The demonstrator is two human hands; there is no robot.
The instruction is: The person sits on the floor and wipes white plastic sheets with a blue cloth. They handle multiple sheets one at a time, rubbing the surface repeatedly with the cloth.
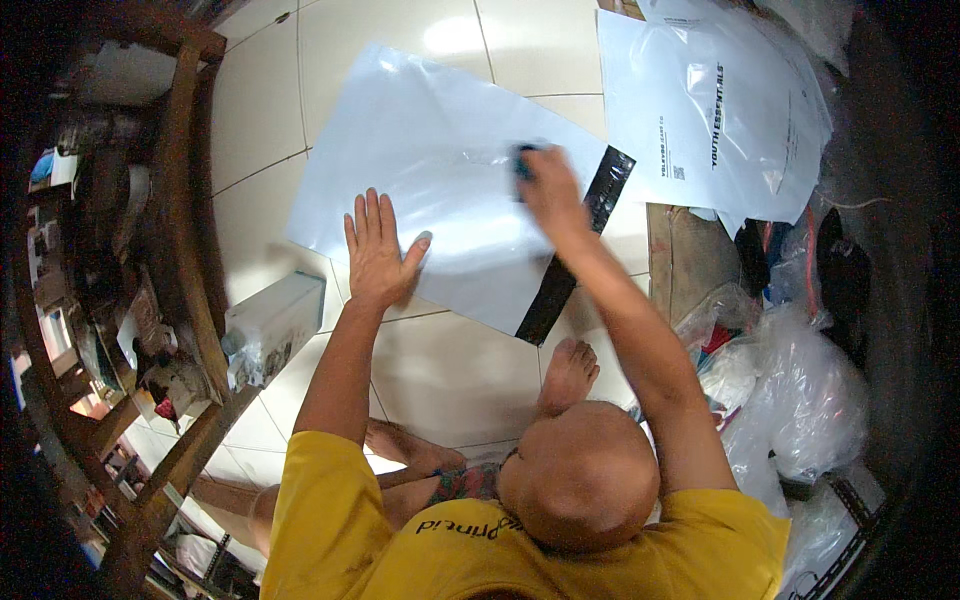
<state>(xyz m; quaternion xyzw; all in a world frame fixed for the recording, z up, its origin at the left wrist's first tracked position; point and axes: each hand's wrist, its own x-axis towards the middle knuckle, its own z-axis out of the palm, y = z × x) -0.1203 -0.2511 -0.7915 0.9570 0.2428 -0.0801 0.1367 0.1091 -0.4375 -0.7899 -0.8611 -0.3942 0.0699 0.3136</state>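
Observation:
A large white plastic mailer bag (440, 150) lies flat on the tiled floor, with a black strip (580, 240) along its right edge. My left hand (376, 245) rests on its lower left part, palm down and fingers stretched out. Over the right half of the bag, near the strip, my right hand (555, 195) is closed round a small dark object (523, 170). Motion blur and the fingers hide what kind of thing that is; it looks pressed against or just above the bag's surface.
More printed white plastic bags (715, 120) lie at the upper right, by a brown cardboard-like surface (690, 255). Clear plastic bags (800, 390) pile up at the right. A pale rectangular container (277, 325) stands beside the wooden shelf (190, 230) on the left. My bare foot (570, 372) is below the bag.

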